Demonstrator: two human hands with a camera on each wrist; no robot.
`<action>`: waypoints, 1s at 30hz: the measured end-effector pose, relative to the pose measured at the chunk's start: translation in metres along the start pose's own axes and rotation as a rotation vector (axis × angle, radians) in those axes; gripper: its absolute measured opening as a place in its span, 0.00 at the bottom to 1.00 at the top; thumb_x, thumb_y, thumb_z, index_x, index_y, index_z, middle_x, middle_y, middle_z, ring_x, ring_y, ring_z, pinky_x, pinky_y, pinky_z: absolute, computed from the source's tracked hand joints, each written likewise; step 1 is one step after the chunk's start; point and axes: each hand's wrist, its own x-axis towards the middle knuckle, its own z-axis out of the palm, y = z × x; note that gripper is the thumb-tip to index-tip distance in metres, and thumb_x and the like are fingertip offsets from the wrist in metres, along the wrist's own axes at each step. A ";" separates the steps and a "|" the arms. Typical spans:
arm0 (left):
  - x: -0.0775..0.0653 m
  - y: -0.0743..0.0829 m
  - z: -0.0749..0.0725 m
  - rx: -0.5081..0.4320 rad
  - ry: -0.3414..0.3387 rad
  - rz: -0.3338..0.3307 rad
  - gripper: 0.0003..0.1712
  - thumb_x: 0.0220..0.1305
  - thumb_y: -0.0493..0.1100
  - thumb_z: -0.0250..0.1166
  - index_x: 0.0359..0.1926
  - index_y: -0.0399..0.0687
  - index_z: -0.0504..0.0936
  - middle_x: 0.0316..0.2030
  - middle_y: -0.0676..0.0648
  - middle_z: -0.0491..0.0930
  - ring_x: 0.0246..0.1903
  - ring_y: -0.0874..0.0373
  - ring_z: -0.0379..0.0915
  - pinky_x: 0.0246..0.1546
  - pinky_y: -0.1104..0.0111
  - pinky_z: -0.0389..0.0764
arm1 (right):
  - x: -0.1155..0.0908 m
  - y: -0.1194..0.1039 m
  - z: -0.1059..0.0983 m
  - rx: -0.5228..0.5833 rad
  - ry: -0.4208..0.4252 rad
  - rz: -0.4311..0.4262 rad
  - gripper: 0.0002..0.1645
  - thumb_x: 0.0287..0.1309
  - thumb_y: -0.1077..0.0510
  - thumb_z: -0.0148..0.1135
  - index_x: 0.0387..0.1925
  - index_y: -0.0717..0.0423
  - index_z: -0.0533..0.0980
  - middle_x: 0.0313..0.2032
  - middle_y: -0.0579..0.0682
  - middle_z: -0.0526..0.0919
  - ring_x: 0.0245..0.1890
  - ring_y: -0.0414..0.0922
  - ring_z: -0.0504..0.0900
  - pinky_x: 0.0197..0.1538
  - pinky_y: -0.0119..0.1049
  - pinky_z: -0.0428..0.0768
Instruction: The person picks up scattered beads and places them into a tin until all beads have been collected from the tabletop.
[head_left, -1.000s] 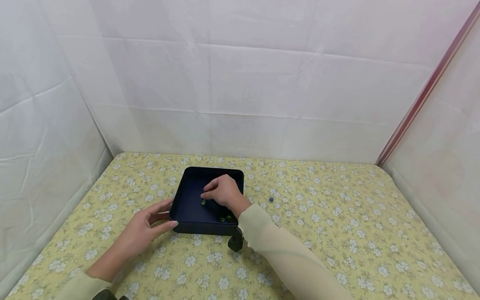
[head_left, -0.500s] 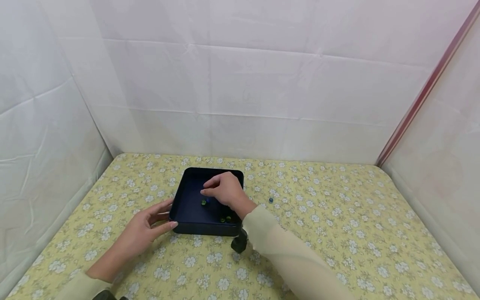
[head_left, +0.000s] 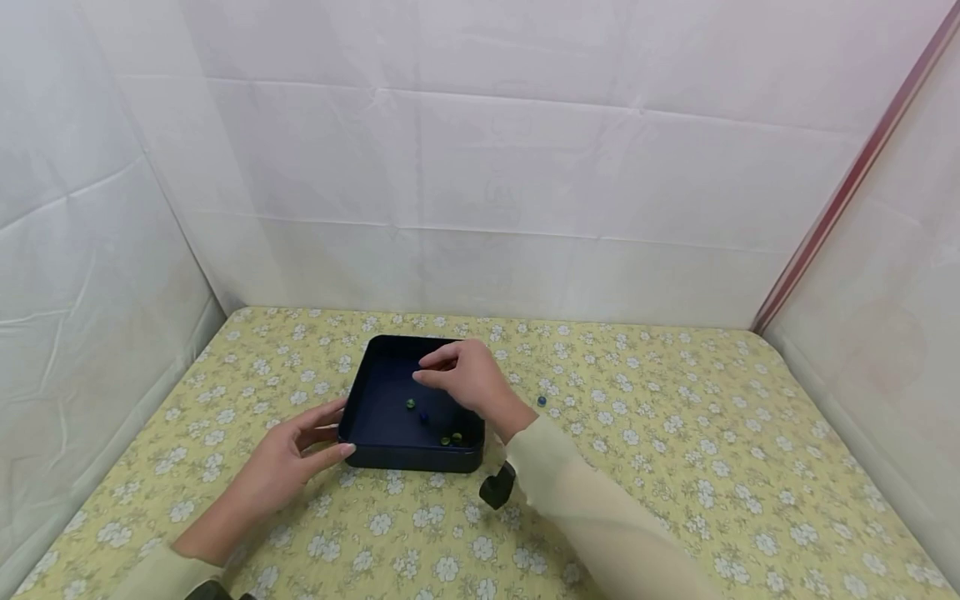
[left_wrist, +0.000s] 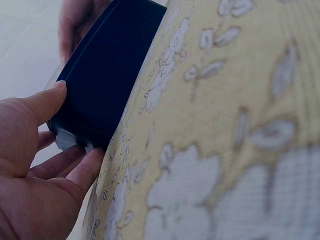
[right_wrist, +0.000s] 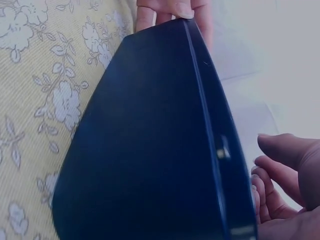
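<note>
A dark blue square tray (head_left: pixel 386 392) with low walls lies on the cloth in the head view. My left hand (head_left: pixel 288 458) grips its near left corner, thumb on the front wall and fingers along the left side; the left wrist view shows these fingers (left_wrist: pixel 86 167). Over the tray's right part hovers my right hand (head_left: pixel 472 379), holding nothing, its thumb and fingers apart in the right wrist view. On the tray floor lie a green marble (head_left: pixel 410 403), a dark blue marble (head_left: pixel 423 417) and two yellow-green marbles (head_left: pixel 446 441) near the front right corner.
A blue marble (head_left: pixel 542 401) sits on the flowered yellow tablecloth (head_left: pixel 675 467) to the right of the tray. White sheeting (head_left: pixel 480 167) stands behind the table and along both sides.
My right hand has let go of the dark blue marble and drawn up and to the right. The green marble has shifted slightly right. My left hand stays on the tray's corner.
</note>
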 end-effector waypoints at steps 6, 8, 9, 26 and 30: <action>-0.001 0.001 -0.001 0.002 0.000 -0.011 0.43 0.69 0.54 0.69 0.79 0.54 0.62 0.73 0.38 0.68 0.66 0.40 0.73 0.52 0.69 0.86 | -0.006 0.004 -0.009 0.019 0.024 -0.026 0.16 0.63 0.49 0.73 0.50 0.50 0.88 0.46 0.46 0.87 0.40 0.42 0.84 0.44 0.37 0.86; -0.001 0.001 -0.001 -0.001 -0.001 -0.012 0.43 0.69 0.54 0.69 0.79 0.54 0.62 0.73 0.39 0.68 0.66 0.40 0.73 0.52 0.69 0.86 | -0.008 0.004 -0.011 0.033 0.036 -0.026 0.15 0.63 0.49 0.73 0.49 0.49 0.88 0.46 0.46 0.87 0.40 0.42 0.84 0.43 0.37 0.86; -0.001 0.001 -0.001 -0.003 -0.001 -0.013 0.43 0.69 0.54 0.69 0.79 0.54 0.62 0.73 0.39 0.68 0.66 0.40 0.73 0.52 0.69 0.86 | -0.009 0.005 -0.013 0.041 0.038 -0.028 0.16 0.63 0.49 0.73 0.49 0.49 0.88 0.46 0.46 0.87 0.40 0.42 0.84 0.43 0.37 0.86; -0.001 0.002 -0.001 -0.011 -0.006 -0.018 0.44 0.69 0.55 0.69 0.79 0.55 0.61 0.73 0.39 0.68 0.67 0.40 0.72 0.53 0.68 0.86 | -0.026 0.030 -0.036 0.179 0.173 -0.047 0.19 0.61 0.46 0.74 0.51 0.49 0.88 0.49 0.47 0.87 0.44 0.48 0.84 0.47 0.50 0.84; -0.001 0.002 -0.001 -0.013 -0.008 -0.015 0.44 0.68 0.54 0.69 0.79 0.54 0.61 0.73 0.38 0.67 0.67 0.40 0.72 0.53 0.68 0.86 | -0.030 0.042 -0.041 0.231 0.224 -0.072 0.17 0.61 0.48 0.74 0.48 0.49 0.88 0.47 0.49 0.87 0.44 0.46 0.84 0.54 0.59 0.84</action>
